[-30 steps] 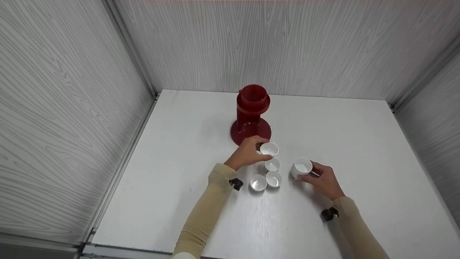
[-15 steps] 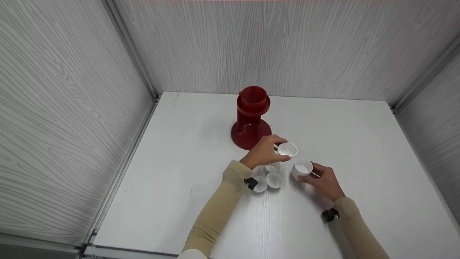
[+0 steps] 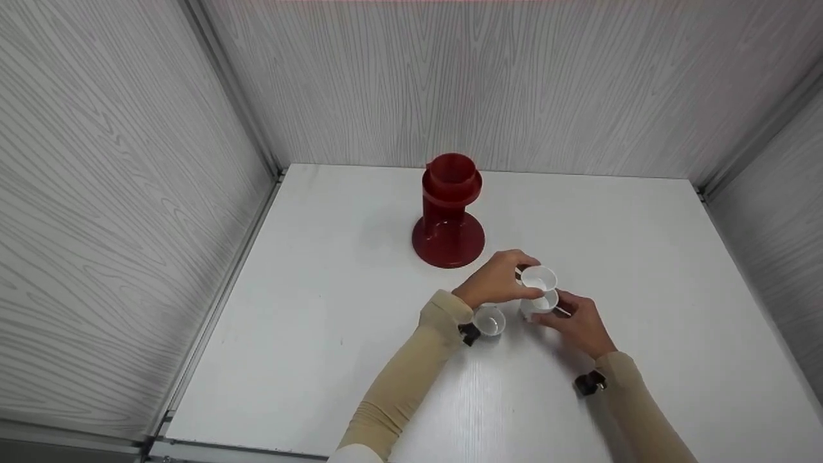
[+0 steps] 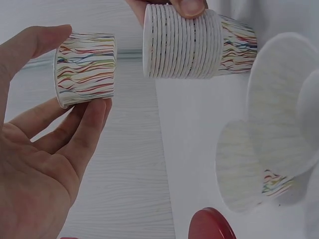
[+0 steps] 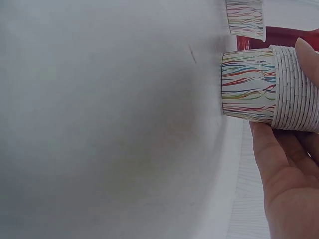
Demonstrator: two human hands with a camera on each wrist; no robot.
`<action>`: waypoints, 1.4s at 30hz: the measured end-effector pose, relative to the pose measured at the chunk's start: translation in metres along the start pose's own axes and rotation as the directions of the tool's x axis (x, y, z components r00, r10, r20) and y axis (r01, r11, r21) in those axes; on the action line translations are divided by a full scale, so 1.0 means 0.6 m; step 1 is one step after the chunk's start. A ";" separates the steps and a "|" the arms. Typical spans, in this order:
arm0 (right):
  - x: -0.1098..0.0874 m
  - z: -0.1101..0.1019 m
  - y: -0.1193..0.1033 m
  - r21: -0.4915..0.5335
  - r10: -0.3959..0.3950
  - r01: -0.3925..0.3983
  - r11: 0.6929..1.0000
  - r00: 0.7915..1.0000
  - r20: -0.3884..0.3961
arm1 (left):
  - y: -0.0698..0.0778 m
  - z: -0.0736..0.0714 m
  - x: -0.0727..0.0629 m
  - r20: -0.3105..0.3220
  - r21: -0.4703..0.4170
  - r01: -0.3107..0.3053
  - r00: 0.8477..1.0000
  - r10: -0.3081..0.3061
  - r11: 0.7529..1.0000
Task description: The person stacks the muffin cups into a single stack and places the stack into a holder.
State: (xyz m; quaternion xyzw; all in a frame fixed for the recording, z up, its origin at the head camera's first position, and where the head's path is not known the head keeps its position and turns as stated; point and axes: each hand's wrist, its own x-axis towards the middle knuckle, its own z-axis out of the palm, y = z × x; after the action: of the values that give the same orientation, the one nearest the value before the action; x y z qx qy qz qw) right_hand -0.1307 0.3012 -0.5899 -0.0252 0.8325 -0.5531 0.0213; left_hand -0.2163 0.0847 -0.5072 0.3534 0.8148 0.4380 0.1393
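My left hand (image 3: 496, 283) pinches a single white paper cup (image 4: 87, 69) with colourful wavy stripes, thumb on one side and fingers on the other. My right hand (image 3: 582, 325) grips a tall stack of nested paper cups (image 4: 182, 42) just above the table. In the head view the single cup overlaps the far rim of the stack; the left wrist view shows a gap between the two. Left of the stack, a loose cup (image 3: 490, 320) stands mouth up on the table. Other loose cups are hidden beneath my left wrist and sleeve in the head view.
A dark red plastic stand (image 3: 448, 212) with a round base and cup-shaped top stands behind my left hand. Pale wood-grained panels (image 3: 450, 77) enclose the white table (image 3: 308, 334) at the back and sides.
My left hand has carried its single cup rightward from above the loose cups to the stack. Its forearm now covers some of those cups. My right hand and the stack stay put.
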 end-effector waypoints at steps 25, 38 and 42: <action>-0.002 -0.003 -0.004 -0.039 -0.009 0.009 0.999 1.000 -0.006 | -0.014 0.049 0.015 0.038 0.147 -0.085 0.996 0.081 0.985; 0.000 -0.002 0.004 -0.034 -0.040 0.041 0.999 0.999 0.008 | -0.027 0.051 0.008 0.068 0.220 -0.002 0.998 -0.014 0.976; -0.001 -0.001 0.003 -0.050 -0.027 0.027 0.998 1.000 0.006 | -0.028 0.051 0.005 0.076 0.234 0.027 0.996 -0.045 0.972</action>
State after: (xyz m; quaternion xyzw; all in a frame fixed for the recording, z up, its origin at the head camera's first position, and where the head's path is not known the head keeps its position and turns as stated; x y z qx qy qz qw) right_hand -0.1302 0.3026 -0.5914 -0.0386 0.8457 -0.5320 0.0154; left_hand -0.2096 0.0999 -0.5383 0.3698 0.8605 0.3223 0.1375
